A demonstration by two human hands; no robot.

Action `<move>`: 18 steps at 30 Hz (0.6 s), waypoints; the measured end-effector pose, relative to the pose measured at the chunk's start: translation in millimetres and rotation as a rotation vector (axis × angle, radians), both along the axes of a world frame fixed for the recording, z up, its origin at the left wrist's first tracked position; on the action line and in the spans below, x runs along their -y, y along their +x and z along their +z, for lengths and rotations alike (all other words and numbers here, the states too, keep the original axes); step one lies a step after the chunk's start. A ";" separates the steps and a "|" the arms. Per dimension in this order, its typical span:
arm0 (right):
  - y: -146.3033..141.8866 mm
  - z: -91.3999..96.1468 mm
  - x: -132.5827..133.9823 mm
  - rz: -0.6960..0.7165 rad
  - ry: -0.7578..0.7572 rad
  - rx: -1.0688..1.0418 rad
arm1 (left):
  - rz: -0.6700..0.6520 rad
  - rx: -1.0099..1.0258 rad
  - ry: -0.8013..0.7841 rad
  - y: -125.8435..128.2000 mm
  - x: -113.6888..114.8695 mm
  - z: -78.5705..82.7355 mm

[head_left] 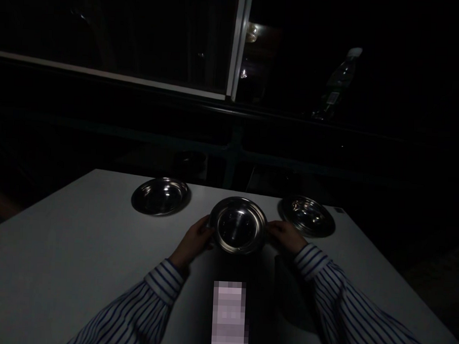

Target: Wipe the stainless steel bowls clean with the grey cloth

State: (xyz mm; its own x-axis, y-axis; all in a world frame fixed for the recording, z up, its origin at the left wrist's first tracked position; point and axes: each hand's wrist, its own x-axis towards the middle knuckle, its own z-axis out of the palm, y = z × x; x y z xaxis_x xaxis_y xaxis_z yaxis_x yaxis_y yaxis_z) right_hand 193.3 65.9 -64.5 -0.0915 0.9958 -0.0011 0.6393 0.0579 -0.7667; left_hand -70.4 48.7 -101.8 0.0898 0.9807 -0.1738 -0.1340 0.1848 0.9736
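A shiny round metal plate (pixel 237 228) with a wide rim is held between my two hands in the middle of the head view. My left hand (pixel 196 240) pinches its left rim, thumb on top. On the opposite side my right hand (pixel 286 234) grips the right rim. The plate looks raised above the white table, though the dark makes its height hard to judge. A second metal plate (pixel 160 196) lies to the left at the far side of the table. Just beyond my right hand rests a third metal plate (pixel 307 215), with bright reflections in it.
The white table (pixel 77 246) spans the lower view. Behind it stands a window frame (pixel 142 82), with a clear bottle (pixel 337 85) with a white cap to the right. A blurred pixel patch (pixel 229 314) covers something at the bottom. The surroundings are very dark.
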 end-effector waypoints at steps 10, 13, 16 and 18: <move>25.1 -20.3 2.3 0.117 -0.189 -0.031 | -0.014 -0.039 -0.029 21.3 -0.8 -5.1; 35.5 -24.8 3.3 0.148 -0.184 0.019 | 0.001 -0.048 -0.043 25.4 0.8 -1.7; 52.3 -25.9 8.6 0.143 -0.160 0.108 | 0.007 -0.051 -0.048 29.0 2.4 1.9; 65.5 -25.2 14.5 0.136 -0.149 0.175 | 0.009 -0.051 -0.045 31.3 3.2 3.6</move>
State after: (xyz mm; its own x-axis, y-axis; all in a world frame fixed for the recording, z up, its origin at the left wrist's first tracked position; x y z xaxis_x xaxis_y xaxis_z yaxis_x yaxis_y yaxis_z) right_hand 258.8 51.4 -89.7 -0.2103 0.9619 -0.1747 0.7568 0.0470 -0.6520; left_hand -39.1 45.5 -98.1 0.0707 0.9726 -0.2214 -0.0859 0.2271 0.9701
